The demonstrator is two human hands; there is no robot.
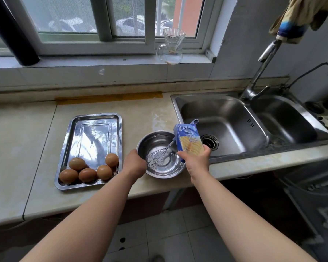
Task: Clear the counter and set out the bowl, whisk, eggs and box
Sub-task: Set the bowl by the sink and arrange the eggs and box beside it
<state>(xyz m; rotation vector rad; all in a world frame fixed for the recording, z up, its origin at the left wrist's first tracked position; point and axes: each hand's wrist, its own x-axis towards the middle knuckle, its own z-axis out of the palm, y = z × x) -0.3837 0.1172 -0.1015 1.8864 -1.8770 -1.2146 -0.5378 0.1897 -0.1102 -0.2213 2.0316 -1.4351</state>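
A steel bowl (155, 140) stands on the counter near its front edge, with a wire whisk (157, 156) lying inside it. My left hand (133, 163) grips the bowl's left rim. My right hand (197, 160) holds a blue and yellow box (187, 138) upright over the bowl's right side, hiding part of the whisk's blue handle (195, 121). Several brown eggs (87, 168) lie at the near end of a shiny steel tray (95, 121) to the left of the bowl.
A double steel sink (235, 114) with a tall tap (259, 72) lies right of the bowl. A glass jug with a dripper (171, 47) stands on the window sill. A black pipe (11, 31) leans at the back left. Bare counter stretches left of the tray.
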